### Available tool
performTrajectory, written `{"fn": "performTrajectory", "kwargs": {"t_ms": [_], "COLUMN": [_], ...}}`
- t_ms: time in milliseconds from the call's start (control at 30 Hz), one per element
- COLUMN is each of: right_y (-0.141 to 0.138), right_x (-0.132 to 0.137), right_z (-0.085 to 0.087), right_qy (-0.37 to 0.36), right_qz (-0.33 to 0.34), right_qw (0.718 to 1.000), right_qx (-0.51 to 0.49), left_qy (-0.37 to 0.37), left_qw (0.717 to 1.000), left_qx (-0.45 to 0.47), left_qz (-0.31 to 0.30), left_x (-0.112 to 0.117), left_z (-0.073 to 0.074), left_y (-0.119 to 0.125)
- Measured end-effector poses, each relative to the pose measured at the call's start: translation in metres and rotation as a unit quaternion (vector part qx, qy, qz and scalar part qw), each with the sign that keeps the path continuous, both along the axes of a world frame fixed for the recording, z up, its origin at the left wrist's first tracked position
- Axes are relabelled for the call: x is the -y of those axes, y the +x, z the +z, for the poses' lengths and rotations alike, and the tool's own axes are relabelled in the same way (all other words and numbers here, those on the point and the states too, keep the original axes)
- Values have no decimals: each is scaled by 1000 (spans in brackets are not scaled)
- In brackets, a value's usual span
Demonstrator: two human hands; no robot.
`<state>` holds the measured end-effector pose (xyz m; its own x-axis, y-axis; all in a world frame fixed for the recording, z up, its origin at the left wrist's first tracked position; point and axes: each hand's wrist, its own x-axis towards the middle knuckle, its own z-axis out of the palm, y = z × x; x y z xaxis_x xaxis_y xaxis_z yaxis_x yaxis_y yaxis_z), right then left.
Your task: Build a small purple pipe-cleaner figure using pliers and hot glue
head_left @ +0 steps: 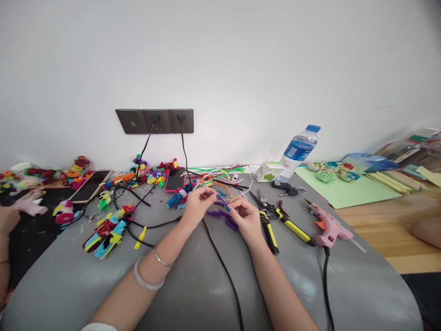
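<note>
Both hands are working over the grey table cover (pixel 69 276), near its centre.

- Left hand (pixel 197 203) is pinching one end of a purple chenille stem (pixel 223 201), thumb and fingertips closed on it.
- Right hand (pixel 246 217), at 3 o'clock from the left, is pinching the other end, fingertips likewise clamped.
- The stem is sitting between the two hands, seemingly just above the cover.
- Loose purple pieces (pixel 230 223) are lying on the cover at 6 o'clock from the stem, just beside the right hand.
- Yellow-handled cutters (pixel 272 230) are lying near the right hand, at 3 o'clock from it. A pink glue gun (pixel 329 230) is lying farther out on the same line.
- A black cable (pixel 222 262) is running down toward 6 o'clock between the forearms.

Judgement: shaping of the stem is under way, mid-bend. A further bend is calling for one hand anchoring while the other turns, both pinches close to the fold.
</note>
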<state>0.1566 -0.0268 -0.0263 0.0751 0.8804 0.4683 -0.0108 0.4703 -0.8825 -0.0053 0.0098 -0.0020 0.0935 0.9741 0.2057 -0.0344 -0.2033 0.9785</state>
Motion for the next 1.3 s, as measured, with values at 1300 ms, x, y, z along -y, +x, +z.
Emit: {"fn": "performTrajectory", "kwargs": {"t_ms": [1300], "right_y": [-12], "right_x": [33], "right_z": [41], "right_qy": [107], "right_qz": [-202], "right_qw": [972], "right_qx": [-55], "left_qy": [-171], "left_qw": [983], "left_qx": [71], "left_qz": [-8], "left_x": [-3], "left_z": [-1], "left_y": [3]}}
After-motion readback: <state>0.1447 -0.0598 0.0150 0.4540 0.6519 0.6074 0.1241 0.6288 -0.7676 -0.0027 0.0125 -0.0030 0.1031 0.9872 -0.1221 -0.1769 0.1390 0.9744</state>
